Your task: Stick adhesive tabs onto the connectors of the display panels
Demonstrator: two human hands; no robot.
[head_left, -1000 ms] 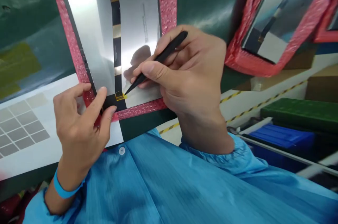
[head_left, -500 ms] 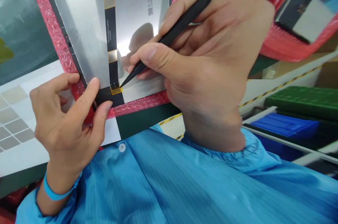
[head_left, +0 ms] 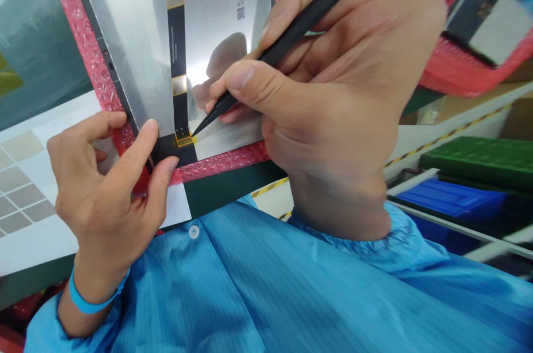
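Note:
A flat silver-backed panel (head_left: pixel 216 3) lies on pink bubble wrap (head_left: pixel 79 25). Down its middle runs a black flex cable (head_left: pixel 178 36) with gold-edged patches, and a small piece of yellow tape (head_left: pixel 185 141) sits at the lower end. My left hand (head_left: pixel 108 175) holds the panel's lower left corner, index fingertip on the surface and thumb along the bottom edge. In my right hand (head_left: pixel 328 81), thumb and fingers pinch black tweezers (head_left: pixel 287 36), held like a pen. Their pointed tip meets the right end of the yellow tape; whether it grips the tape I cannot tell.
A white sheet with grey squares (head_left: pixel 25 192) lies left on the green tabletop (head_left: pixel 225 183). Another dark device (head_left: pixel 491 20) rests on pink wrap at upper right. Blue (head_left: pixel 453 196) and green bins (head_left: pixel 478 161) stand on a rack at right.
The view has shifted slightly, so the panel and my right hand appear a little farther right. The tweezer tip stays at the yellow tape; both holds look the same.

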